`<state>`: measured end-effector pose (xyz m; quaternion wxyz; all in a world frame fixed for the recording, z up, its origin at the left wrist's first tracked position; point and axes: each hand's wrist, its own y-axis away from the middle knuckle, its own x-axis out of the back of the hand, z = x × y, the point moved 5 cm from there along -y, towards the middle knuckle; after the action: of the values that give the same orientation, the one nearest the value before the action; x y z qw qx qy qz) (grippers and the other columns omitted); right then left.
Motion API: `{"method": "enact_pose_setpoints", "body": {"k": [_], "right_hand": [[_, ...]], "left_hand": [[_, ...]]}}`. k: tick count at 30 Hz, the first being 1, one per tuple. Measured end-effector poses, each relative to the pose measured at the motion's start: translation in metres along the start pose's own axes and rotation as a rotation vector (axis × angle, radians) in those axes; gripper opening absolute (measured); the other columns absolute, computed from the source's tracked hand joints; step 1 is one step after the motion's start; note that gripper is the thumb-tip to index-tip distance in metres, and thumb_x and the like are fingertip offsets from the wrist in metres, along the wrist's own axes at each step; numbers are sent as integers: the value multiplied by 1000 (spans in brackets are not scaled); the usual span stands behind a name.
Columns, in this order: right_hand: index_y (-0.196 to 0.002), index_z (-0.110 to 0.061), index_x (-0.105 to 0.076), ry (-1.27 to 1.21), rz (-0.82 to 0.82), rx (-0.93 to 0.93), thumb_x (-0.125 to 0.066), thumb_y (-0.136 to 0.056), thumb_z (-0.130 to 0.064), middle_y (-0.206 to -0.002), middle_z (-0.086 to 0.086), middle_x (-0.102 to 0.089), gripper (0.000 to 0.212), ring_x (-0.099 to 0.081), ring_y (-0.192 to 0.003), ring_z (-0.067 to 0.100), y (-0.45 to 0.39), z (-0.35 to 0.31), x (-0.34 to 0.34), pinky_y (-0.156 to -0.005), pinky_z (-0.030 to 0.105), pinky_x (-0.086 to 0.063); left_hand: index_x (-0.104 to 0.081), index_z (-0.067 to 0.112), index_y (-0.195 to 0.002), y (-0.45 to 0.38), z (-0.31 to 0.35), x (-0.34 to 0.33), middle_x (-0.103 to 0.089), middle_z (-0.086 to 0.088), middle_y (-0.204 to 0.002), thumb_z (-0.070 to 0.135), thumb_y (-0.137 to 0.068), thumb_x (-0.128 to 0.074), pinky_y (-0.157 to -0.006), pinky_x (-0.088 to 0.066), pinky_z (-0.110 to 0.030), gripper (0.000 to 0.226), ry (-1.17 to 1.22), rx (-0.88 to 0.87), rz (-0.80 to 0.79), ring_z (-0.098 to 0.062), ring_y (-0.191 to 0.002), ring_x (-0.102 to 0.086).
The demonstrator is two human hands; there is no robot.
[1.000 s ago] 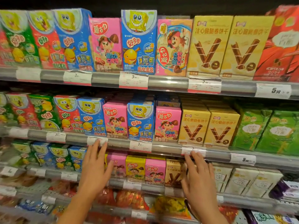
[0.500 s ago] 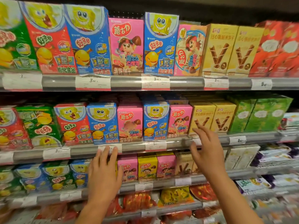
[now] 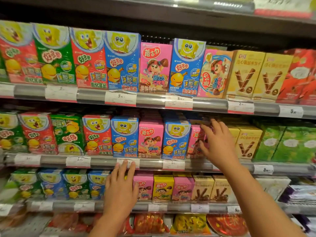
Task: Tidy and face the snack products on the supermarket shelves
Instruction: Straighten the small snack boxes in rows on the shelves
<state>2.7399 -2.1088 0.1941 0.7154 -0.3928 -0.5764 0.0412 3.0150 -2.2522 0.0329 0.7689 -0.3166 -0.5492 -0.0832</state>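
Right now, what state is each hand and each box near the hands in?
left hand: open, fingers straight, tips at the middle shelf rail.
right hand: fingers spread over the pink box; grip unclear.
pink box: upright, partly hidden by the right hand.
blue box: upright, facing front.
yellow box: upright, facing front.
green upside-down box: inverted, print upside down.

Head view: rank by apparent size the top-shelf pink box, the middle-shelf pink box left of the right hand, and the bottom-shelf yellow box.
1. top-shelf pink box
2. middle-shelf pink box
3. bottom-shelf yellow box
Shelf depth and camera angle differ, so true sizes stay unsure.
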Motion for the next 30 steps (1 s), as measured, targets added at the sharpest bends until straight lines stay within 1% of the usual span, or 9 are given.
{"method": "enact_pose_setpoints", "body": {"k": [4,8,13,18,21,23,25,28,30], "right_hand": [[-130,-20,-61,-55,57,68,-76,-85,-37,-144,9,-55,51,-41,-140,34,0,9,4,-117,55,-32],[-112,-23,-66,-98,51,136,-83,-79,-30,-115,3,-71,37,-57,-119,32,-4,15,14,-105,51,-41],[-123,-23,-66,-203,-35,191,-81,-82,-32,-120,0,-65,44,-54,-113,24,-6,21,32,-95,38,-45],[-123,-25,-66,-412,77,224,-81,-82,-30,-116,-6,-59,44,-54,-106,15,5,38,60,-80,29,-45],[-125,-25,-66,-503,93,211,-81,-81,-28,-113,-7,-58,46,-58,-98,15,22,46,66,-75,32,-50],[-121,-23,-68,-536,69,194,-83,-80,-25,-109,-7,-59,44,-59,-93,15,34,46,65,-72,26,-47],[-117,-21,-70,-562,45,184,-84,-78,-23,-107,-7,-59,41,-58,-92,14,41,44,65,-73,19,-42],[-114,-22,-69,-581,20,181,-85,-78,-22,-107,-8,-58,39,-57,-94,12,49,37,65,-74,21,-43],[-116,-23,-69,-582,22,149,-84,-79,-23,-108,-10,-58,40,-57,-95,12,53,32,64,-74,21,-42]], "left_hand": [[-48,22,-149,0,2,0,-47,-7,-153,41,-84,-72,-106,-43,-56,72,5,4,35,-33,-143,-41],[-44,24,-151,3,4,-1,-42,-6,-157,41,-88,-69,-111,-38,-53,71,-3,22,61,-32,-146,-36],[-36,26,-155,3,8,-2,-33,-4,-162,44,-93,-60,-117,-30,-52,69,24,43,64,-30,-151,-25],[-14,33,-161,2,12,-6,-10,2,-169,55,-99,-42,-123,-13,-46,72,51,74,36,-25,-156,-5],[-24,29,-158,-1,15,9,-22,2,-164,51,-99,-44,-122,-23,-41,66,76,76,-5,-24,-152,-18],[-44,22,-149,-7,15,35,-48,2,-146,42,-97,-53,-109,-41,-38,55,138,73,63,-21,-135,-43],[-56,15,-137,-15,18,68,-60,-1,-129,26,-92,-64,-98,-50,-41,47,176,16,222,-24,-122,-54],[-59,7,-132,-36,23,112,-59,-9,-128,12,-84,-71,-101,-49,-47,49,119,-108,465,-30,-122,-53],[-56,5,-135,-53,27,134,-54,-14,-137,13,-83,-70,-105,-44,-51,54,54,-170,520,-35,-129,-48]]}}
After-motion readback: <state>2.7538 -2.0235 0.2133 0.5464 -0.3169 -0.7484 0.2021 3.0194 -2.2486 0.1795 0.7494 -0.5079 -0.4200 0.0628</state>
